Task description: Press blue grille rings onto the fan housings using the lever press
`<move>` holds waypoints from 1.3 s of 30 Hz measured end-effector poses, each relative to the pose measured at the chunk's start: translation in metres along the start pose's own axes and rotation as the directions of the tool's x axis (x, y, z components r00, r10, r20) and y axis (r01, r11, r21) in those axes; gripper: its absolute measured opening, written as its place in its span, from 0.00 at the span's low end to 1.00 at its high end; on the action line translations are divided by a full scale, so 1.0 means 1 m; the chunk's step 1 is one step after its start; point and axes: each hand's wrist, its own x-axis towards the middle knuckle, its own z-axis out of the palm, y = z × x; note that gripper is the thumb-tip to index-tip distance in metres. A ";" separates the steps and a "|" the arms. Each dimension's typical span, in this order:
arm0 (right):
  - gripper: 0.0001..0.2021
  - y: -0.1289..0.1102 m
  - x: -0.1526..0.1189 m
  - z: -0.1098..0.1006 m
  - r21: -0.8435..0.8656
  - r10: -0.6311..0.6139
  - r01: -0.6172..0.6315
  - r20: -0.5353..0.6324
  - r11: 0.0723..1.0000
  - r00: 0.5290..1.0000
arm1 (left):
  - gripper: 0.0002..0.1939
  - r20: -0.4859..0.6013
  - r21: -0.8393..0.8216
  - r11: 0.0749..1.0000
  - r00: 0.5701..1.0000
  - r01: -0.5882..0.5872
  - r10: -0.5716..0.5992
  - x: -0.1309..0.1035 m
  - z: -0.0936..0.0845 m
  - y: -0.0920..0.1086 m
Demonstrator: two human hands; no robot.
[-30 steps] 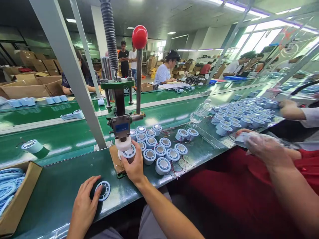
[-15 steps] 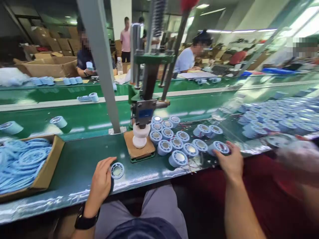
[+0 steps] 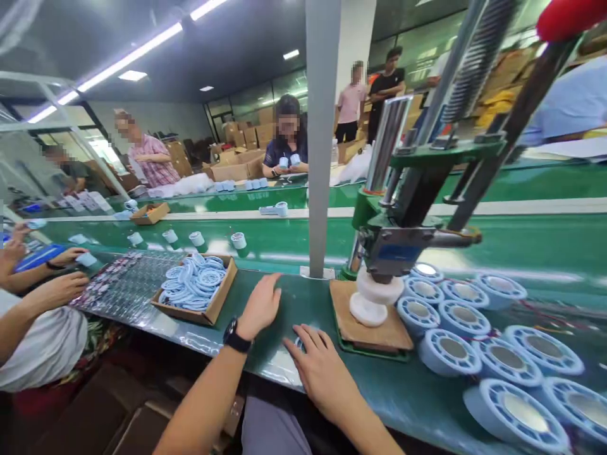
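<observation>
My left hand (image 3: 260, 308) lies flat on the green bench (image 3: 265, 354), fingers spread wide and holding nothing, a black watch (image 3: 236, 336) at the wrist. My right hand (image 3: 322, 370) lies just beside it, palm down, fingers loosely open. Under those fingertips I can make out a sliver of a pale blue ring (image 3: 300, 343); the hand hides most of it, so I cannot tell whether I am gripping it or only resting on it.

Just to the right stands the press (image 3: 403, 240) on a brown pad (image 3: 365, 325), with a white round piece (image 3: 372, 300) under its head. Its spring and red knob (image 3: 569, 16) are cut off by the top edge. Beside the pad lie the blue spools (image 3: 455, 354), upright with open ends up; the nearest ones run out of view at the right and bottom edges, stretched by the lens.

To the left of my hands a cardboard box (image 3: 215, 303) holds a heap of blue rings (image 3: 192, 281). A grey post (image 3: 322, 139) rises from the bench and blocks part of the belt behind. Farther left, a co-worker's forearms (image 3: 42, 300) reach over a dark tray (image 3: 123, 287); what it holds is too small to make out.
</observation>
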 end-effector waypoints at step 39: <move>0.27 0.020 0.017 -0.018 0.535 0.388 -0.327 -0.001 0.779 0.922 | 0.11 -0.115 -0.138 0.982 0.987 -0.126 0.110 -0.100 0.022 0.027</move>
